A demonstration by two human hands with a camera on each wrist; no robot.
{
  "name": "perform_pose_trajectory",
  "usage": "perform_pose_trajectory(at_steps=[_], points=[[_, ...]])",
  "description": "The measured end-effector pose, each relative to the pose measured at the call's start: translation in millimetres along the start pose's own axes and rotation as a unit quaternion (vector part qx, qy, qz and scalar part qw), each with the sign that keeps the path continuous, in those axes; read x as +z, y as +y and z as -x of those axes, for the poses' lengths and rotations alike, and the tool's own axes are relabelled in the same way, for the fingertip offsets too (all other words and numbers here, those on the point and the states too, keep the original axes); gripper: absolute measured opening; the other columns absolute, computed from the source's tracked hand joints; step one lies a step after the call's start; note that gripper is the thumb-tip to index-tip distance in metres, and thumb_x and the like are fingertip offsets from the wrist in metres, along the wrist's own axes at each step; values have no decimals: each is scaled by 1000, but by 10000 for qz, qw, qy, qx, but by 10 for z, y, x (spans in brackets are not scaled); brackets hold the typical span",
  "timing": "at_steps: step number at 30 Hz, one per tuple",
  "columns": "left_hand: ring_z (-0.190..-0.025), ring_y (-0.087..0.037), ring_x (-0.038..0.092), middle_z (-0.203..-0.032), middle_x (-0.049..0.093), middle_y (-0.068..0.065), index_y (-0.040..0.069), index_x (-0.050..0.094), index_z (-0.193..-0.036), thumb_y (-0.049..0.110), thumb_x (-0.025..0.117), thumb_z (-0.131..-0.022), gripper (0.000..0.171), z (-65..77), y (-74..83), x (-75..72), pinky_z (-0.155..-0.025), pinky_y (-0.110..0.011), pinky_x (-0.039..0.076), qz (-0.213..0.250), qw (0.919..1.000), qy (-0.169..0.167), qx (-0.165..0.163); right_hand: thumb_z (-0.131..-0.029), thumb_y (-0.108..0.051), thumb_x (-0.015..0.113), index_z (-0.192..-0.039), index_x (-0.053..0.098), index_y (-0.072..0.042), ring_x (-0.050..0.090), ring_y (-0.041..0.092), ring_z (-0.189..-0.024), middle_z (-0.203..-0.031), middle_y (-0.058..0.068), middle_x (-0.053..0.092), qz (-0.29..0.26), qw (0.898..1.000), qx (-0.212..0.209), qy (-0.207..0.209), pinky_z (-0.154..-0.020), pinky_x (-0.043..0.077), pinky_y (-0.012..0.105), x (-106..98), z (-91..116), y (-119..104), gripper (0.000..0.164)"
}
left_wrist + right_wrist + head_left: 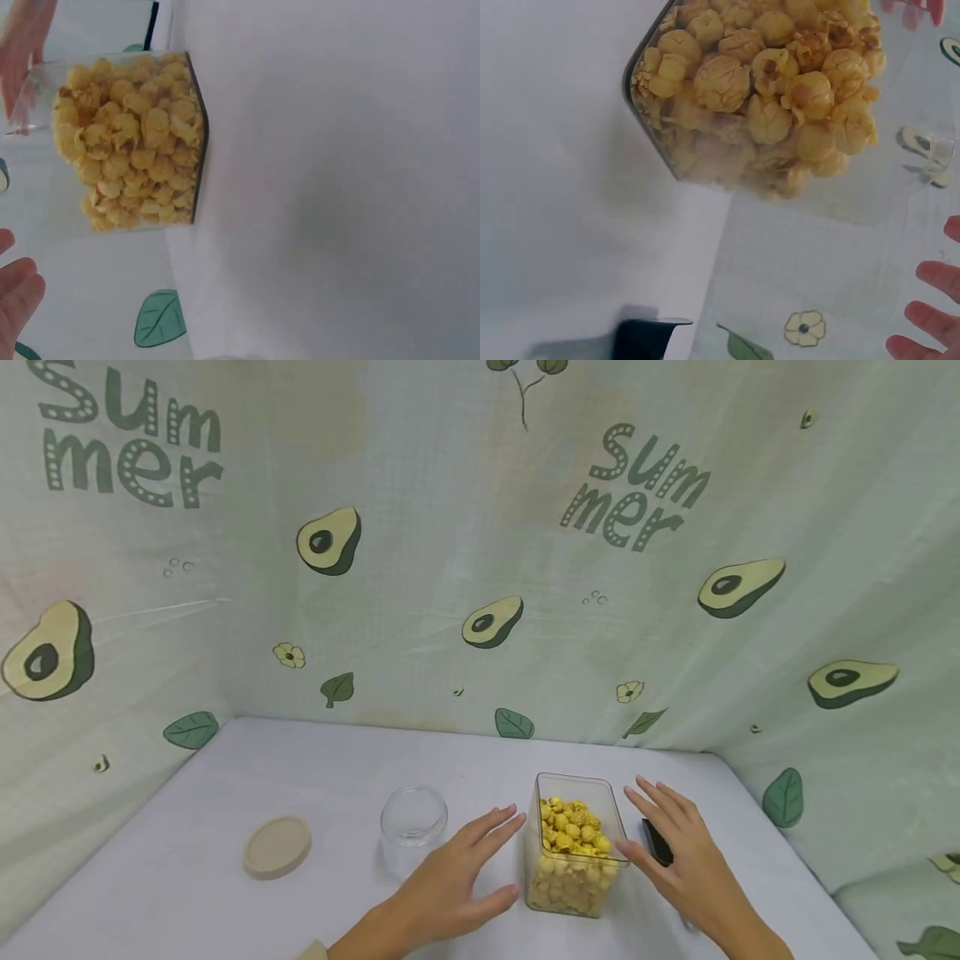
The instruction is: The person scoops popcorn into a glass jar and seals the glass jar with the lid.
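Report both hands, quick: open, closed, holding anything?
Left hand: open, holding nothing, beside the popcorn container.
Right hand: open, holding nothing, at the container's other side.

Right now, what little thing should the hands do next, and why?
Maybe ease the left hand and right hand gently inward to steady the clear box. They are on either side of it, fingers stretched out, with a gap showing on the left. The box has no lid on and holds popcorn, so a soft two-sided hold might help stop spills.
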State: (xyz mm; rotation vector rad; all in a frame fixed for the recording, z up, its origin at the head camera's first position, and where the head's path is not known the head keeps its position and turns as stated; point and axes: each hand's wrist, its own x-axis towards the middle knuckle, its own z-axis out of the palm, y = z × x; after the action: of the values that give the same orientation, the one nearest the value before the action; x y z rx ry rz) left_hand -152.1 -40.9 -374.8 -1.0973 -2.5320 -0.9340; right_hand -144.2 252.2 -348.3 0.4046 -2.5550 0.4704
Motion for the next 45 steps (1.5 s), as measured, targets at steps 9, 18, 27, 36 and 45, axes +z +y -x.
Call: perform_pose_trajectory(at_steps=[9,18,27,36,45], points=[[-128,-25,44,-144,40,-5,14,34,-144,28,65,-87,66,-79,-62,221,-99,-40,47,1491,9884,242,-179,-86,-44,62,-134,47,-5,31,41,-123,-140,23,39,-152,9911,1241,-457,-90,34,67,51,138,186,64],[-121,-38,47,-140,40,-13,11,36,-142,16,67,-85,65,-198,-53,399,-96,-37,49,3038,9509,279,-513,-85,-51,60,-136,38,4,32,49,-117,-135,31,36,-230,9681,2252,-1074,-88,35,66,79,293,526,78],[-117,-36,51,-137,43,-14,17,38,-141,17,71,-82,67,-216,-37,493,-88,-30,53,3473,9316,473,-960,-78,-49,69,-135,33,8,52,38,-98,-119,33,46,-426,9353,3158,-1540,-77,51,47,150,383,696,88],[-110,-32,56,-133,47,-12,14,44,-135,16,72,-81,62,-243,-29,545,-80,-23,55,3742,9172,666,-1194,-73,-45,74,-125,35,13,51,22,-77,-92,17,57,-718,9126,3537,-1920,-61,43,29,204,532,808,88],[-106,-32,57,-131,50,-12,13,48,-132,17,74,-79,59,-268,-15,572,-79,-22,55,3686,9172,905,-1213,-73,-43,75,-115,42,11,49,21,-76,-84,11,52,-891,8905,3936,-2103,-63,42,30,198,633,862,76]])
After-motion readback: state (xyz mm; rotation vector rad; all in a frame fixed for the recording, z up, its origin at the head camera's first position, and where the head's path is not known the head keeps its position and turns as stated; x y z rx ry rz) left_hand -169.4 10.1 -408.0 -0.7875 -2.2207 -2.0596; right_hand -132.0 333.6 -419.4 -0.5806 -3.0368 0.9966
